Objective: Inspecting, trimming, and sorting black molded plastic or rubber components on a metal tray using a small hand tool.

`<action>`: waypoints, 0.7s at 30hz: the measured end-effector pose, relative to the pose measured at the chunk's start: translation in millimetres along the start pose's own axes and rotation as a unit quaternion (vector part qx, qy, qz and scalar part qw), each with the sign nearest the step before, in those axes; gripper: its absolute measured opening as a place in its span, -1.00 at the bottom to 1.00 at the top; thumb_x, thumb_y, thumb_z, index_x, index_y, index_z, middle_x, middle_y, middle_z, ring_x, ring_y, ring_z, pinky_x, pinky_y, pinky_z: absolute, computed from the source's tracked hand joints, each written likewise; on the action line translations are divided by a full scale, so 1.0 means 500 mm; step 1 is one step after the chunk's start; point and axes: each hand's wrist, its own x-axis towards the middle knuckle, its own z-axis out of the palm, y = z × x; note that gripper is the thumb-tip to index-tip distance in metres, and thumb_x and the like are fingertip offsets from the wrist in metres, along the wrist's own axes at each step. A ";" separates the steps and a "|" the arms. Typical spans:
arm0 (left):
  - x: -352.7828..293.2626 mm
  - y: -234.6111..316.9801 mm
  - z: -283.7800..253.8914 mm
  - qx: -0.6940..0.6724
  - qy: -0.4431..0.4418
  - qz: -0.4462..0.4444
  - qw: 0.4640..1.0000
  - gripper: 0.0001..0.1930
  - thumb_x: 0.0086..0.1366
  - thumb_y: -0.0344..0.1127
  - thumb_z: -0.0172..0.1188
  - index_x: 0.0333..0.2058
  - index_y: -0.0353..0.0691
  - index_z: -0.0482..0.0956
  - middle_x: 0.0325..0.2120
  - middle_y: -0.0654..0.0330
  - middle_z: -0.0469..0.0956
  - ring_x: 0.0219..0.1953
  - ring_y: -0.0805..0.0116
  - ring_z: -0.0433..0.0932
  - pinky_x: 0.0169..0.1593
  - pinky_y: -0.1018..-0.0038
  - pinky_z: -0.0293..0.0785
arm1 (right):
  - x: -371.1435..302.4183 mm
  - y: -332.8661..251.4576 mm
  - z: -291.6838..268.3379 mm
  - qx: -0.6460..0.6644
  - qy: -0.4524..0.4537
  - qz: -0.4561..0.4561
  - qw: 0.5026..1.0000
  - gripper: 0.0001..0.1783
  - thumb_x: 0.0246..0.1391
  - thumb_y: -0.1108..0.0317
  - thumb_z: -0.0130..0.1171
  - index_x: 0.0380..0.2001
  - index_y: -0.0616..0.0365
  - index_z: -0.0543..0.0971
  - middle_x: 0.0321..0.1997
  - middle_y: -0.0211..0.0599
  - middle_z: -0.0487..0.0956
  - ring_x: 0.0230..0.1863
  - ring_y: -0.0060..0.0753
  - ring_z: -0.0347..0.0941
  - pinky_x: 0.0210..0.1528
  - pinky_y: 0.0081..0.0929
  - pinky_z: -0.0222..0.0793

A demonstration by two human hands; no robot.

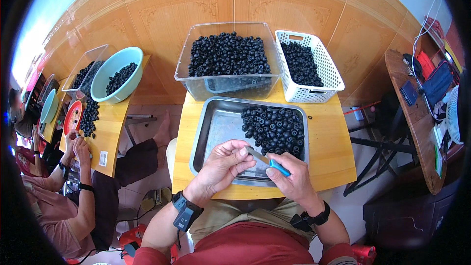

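Note:
My right hand grips a knife by its blue handle, its narrow blade pointing left toward my other hand. The thumb and fingers of my left hand are pinched together at the blade's tip; what they hold there is too small and covered to make out. Both hands are above the near edge of a shallow metal tray. Small black round parts, many with a hole in the middle, are heaped in the tray's right half. Bare metal shows in its left half.
Behind the tray stand a clear plastic bin and a white perforated basket, both with black parts. Left, a person works at another table with a pale green basin and a red plate. A brown table stands right.

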 end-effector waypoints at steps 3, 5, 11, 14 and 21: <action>-0.004 -0.001 0.009 -0.012 -0.013 -0.001 1.000 -0.82 0.37 -0.49 0.12 -0.07 -0.32 0.53 -0.22 0.09 0.63 -0.18 0.30 0.67 -0.01 0.40 0.68 | -0.002 -0.001 0.000 -0.003 -0.006 -0.009 1.000 -0.55 0.19 0.12 0.26 -0.09 0.33 0.59 -0.44 -0.15 0.54 -0.50 -0.28 0.51 -0.44 -0.43 0.41; -0.006 -0.002 0.009 -0.017 -0.018 -0.002 1.000 -0.83 0.37 -0.51 0.10 -0.08 -0.31 0.53 -0.21 0.10 0.62 -0.18 0.33 0.66 -0.01 0.38 0.68 | -0.003 0.001 0.001 -0.025 0.001 -0.028 0.999 -0.56 0.19 0.12 0.26 -0.08 0.31 0.60 -0.45 -0.16 0.55 -0.51 -0.29 0.51 -0.46 -0.43 0.41; -0.013 -0.013 0.004 -0.030 -0.036 0.007 0.999 -0.83 0.37 -0.49 0.12 -0.08 -0.31 0.52 -0.18 0.07 0.60 -0.16 0.33 0.65 -0.01 0.37 0.68 | -0.005 -0.005 0.001 -0.027 0.010 -0.041 0.999 -0.57 0.17 0.13 0.28 -0.08 0.30 0.61 -0.44 -0.16 0.58 -0.52 -0.31 0.52 -0.48 -0.45 0.40; -0.016 -0.014 0.006 -0.036 -0.033 0.000 0.999 -0.83 0.37 -0.49 0.12 -0.08 -0.30 0.52 -0.17 0.07 0.60 -0.16 0.33 0.64 -0.01 0.36 0.68 | -0.006 -0.004 0.001 -0.029 0.014 -0.039 0.999 -0.58 0.15 0.15 0.29 -0.09 0.29 0.62 -0.45 -0.17 0.58 -0.53 -0.31 0.52 -0.49 -0.44 0.40; -0.026 -0.017 0.011 -0.026 -0.026 0.009 0.999 -0.84 0.35 -0.47 0.16 -0.11 -0.31 0.54 -0.20 0.07 0.59 -0.20 0.37 0.63 -0.04 0.37 0.69 | -0.004 -0.007 -0.005 -0.036 -0.007 -0.032 0.999 -0.60 0.15 0.18 0.30 -0.10 0.30 0.62 -0.45 -0.17 0.59 -0.52 -0.29 0.53 -0.49 -0.44 0.40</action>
